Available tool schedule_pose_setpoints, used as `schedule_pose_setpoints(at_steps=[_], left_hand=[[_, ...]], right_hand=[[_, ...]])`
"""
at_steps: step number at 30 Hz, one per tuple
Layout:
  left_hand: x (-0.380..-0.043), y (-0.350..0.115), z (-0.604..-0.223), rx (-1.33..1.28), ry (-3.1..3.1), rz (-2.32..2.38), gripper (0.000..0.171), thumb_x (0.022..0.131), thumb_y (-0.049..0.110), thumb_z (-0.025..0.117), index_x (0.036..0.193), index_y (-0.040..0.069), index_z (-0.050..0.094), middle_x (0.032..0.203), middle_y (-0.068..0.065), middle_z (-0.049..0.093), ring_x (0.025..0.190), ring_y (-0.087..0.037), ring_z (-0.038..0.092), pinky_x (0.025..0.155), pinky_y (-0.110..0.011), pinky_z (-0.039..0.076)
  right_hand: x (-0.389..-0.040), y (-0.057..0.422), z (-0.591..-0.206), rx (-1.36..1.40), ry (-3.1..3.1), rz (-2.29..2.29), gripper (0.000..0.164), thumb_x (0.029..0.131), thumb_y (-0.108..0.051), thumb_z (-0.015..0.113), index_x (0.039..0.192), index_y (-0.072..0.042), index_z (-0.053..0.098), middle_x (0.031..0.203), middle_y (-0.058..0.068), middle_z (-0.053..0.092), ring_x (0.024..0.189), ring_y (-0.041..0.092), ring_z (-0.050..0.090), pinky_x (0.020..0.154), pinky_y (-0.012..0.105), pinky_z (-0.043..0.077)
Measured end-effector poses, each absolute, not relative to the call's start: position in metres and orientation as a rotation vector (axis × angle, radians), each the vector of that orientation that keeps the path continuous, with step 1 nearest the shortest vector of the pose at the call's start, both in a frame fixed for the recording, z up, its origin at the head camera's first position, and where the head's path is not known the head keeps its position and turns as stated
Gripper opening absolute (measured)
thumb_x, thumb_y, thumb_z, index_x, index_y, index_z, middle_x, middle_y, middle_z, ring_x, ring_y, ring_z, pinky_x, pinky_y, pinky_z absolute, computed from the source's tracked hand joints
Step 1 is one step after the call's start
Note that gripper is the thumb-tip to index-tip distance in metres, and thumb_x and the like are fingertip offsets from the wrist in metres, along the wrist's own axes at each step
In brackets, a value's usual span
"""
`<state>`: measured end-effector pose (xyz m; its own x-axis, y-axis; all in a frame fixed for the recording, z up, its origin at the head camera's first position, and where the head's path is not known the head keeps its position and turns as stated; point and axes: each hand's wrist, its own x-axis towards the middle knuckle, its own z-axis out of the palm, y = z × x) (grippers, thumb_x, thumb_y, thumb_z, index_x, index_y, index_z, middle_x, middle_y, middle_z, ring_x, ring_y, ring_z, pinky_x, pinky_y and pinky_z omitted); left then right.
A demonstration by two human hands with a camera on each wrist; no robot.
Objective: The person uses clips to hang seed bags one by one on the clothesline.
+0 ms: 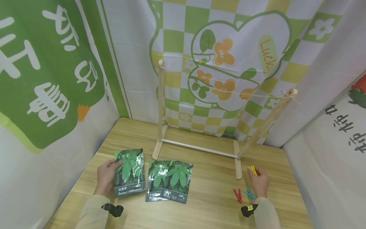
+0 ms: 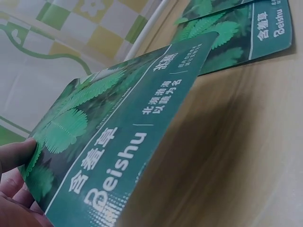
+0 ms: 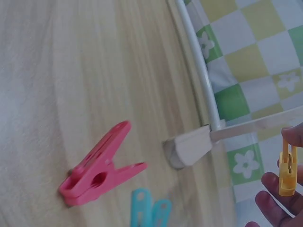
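While the left grip holds one packet beside two overlapping packets, the right grip pinches a yellow clip near the red clip and blue clip on the tabletop.

packets left of clothespins

Cream sleeves, black wrist gadgets
One of each lower left and lower right of frame; the right gadget carries a yellow patch.
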<state>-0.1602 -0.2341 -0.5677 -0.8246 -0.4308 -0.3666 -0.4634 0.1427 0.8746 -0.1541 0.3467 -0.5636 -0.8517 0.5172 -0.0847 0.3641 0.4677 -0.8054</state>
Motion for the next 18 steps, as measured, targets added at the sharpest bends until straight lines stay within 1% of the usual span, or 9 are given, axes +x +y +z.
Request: schedule_pose_setpoints(at_steps=[1,2,4,6,8,12,15,18], left_hand=[[-0.161,-0.234,-0.567,-0.923,2.361,1.811,0.054,0.096,0.039,0.059,0.136,0.004,0.052,0.135,-0.019,0.056,0.101,-0.013,0.061,0.069,-0.012,0.048],[-0.162,-0.234,-0.565,-0.924,2.368,1.807,0.053,0.096,0.038,0.059,0.135,0.004,0.053,0.134,-0.019,0.057,0.098,-0.012,0.061,0.069,-0.013,0.048],[-0.164,-0.233,-0.563,-0.926,2.382,1.804,0.052,0.096,0.038,0.059,0.134,0.004,0.054,0.133,-0.018,0.058,0.093,-0.008,0.06,0.07,-0.014,0.048],[-0.165,-0.233,-0.561,-0.922,2.39,1.805,0.052,0.095,0.039,0.06,0.133,0.004,0.055,0.132,-0.018,0.058,0.092,-0.007,0.059,0.071,-0.015,0.048],[-0.166,-0.233,-0.559,-0.915,2.387,1.812,0.053,0.096,0.04,0.059,0.134,0.004,0.054,0.133,-0.017,0.057,0.096,-0.01,0.059,0.073,-0.016,0.047],[-0.168,-0.232,-0.554,-0.911,2.381,1.813,0.054,0.096,0.042,0.058,0.135,0.004,0.053,0.134,-0.016,0.057,0.101,-0.013,0.059,0.075,-0.018,0.048],[-0.171,-0.231,-0.549,-0.914,2.368,1.857,0.055,0.096,0.041,0.058,0.136,0.003,0.052,0.135,-0.017,0.055,0.107,-0.019,0.058,0.084,-0.026,0.05],[-0.174,-0.232,-0.546,-0.917,2.347,1.928,0.06,0.096,0.041,0.059,0.138,0.0,0.049,0.143,-0.021,0.048,0.122,-0.029,0.051,0.101,-0.042,0.045]], right_hand=[[-0.155,0.346,-0.562,-0.766,-2.541,1.332,0.054,0.096,-0.032,0.061,0.132,0.007,0.053,0.13,0.028,0.055,0.117,0.037,0.053,0.079,0.018,0.043],[-0.155,0.345,-0.56,-0.765,-2.543,1.331,0.054,0.095,-0.032,0.061,0.132,0.006,0.053,0.13,0.027,0.055,0.117,0.036,0.053,0.075,0.014,0.04],[-0.156,0.343,-0.555,-0.755,-2.543,1.341,0.055,0.095,-0.034,0.062,0.133,0.005,0.053,0.131,0.026,0.055,0.117,0.036,0.053,0.071,0.008,0.036],[-0.156,0.34,-0.55,-0.746,-2.541,1.351,0.055,0.095,-0.035,0.062,0.133,0.004,0.054,0.13,0.026,0.056,0.115,0.034,0.053,0.068,0.007,0.036],[-0.157,0.337,-0.545,-0.743,-2.533,1.363,0.055,0.094,-0.035,0.063,0.133,0.003,0.054,0.129,0.025,0.057,0.113,0.032,0.054,0.066,0.007,0.037],[-0.159,0.332,-0.537,-0.738,-2.52,1.358,0.054,0.094,-0.036,0.063,0.132,0.002,0.055,0.126,0.022,0.058,0.105,0.026,0.054,0.063,0.009,0.041],[-0.16,0.33,-0.533,-0.724,-2.502,1.346,0.052,0.094,-0.037,0.064,0.13,0.0,0.057,0.124,0.02,0.06,0.1,0.022,0.053,0.062,0.01,0.042],[-0.161,0.328,-0.532,-0.7,-2.482,1.343,0.049,0.093,-0.036,0.065,0.127,-0.001,0.059,0.123,0.019,0.061,0.1,0.02,0.053,0.062,0.01,0.041]])
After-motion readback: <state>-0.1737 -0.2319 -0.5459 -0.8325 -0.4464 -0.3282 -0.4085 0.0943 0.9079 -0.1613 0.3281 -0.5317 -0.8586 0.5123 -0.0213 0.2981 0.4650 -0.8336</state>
